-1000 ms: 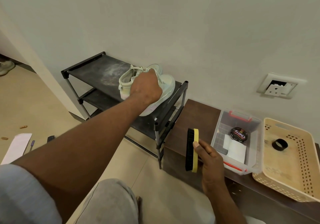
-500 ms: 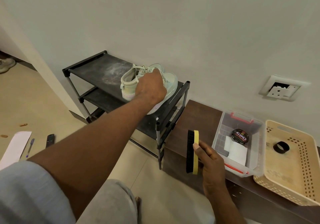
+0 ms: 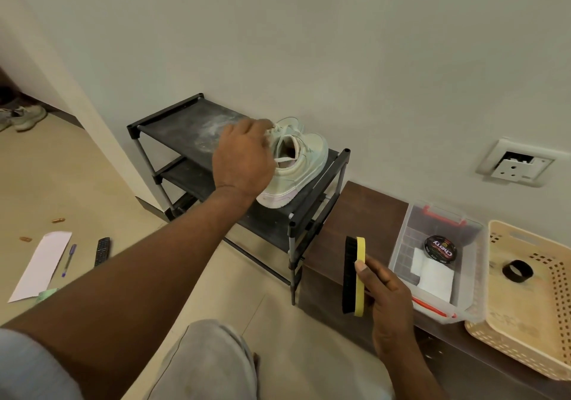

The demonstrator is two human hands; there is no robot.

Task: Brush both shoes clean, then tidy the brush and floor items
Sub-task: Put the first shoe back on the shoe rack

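While the fingers (image 3: 370,273) of the right hand (image 3: 390,302) curl round the brush (image 3: 350,273) at the brown worktop's (image 3: 364,208) edge, the left hand (image 3: 244,158) lies over the pale shoes (image 3: 301,164) on the rack's top shelf (image 3: 185,124). Whether its fingers grip them is hidden.

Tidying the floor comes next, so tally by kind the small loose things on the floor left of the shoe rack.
Remote: 1
Pen: 1
White paper sheet: 1
Small brown bits: 2
Green thing, partly hidden: 1
Total: 6
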